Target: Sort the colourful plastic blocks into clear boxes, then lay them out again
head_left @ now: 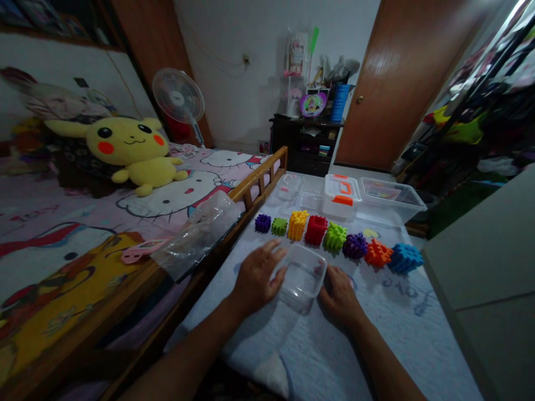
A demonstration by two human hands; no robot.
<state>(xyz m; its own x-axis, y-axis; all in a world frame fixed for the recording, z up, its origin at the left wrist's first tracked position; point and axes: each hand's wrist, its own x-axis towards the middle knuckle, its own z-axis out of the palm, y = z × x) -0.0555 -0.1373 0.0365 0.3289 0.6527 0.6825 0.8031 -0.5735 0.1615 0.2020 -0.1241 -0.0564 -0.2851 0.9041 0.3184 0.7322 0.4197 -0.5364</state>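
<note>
A clear plastic container [302, 278], open at the top, is between my two hands just above or on the blue cloth. My left hand [257, 275] holds its left side, with fingers and thumb curved apart around the wall. Against the right wall rests my right hand [340, 292], its fingertips partly hidden by the container. Beyond it stands a row of knobbly toy cubes: a small purple cube [263, 223], a small green cube [279, 226], a yellow cube [298, 225], a red cube [316, 229], an orange cube [378, 253], a blue cube [406, 258] and others.
Behind the cubes stand a lidded box with orange latches [341, 196], a larger clear bin [390, 200] and a clear lid [290, 186]. A wooden bed rail [261, 189] borders the left side. On the bed lie a plastic bag [200, 234] and a yellow plush toy [140, 153].
</note>
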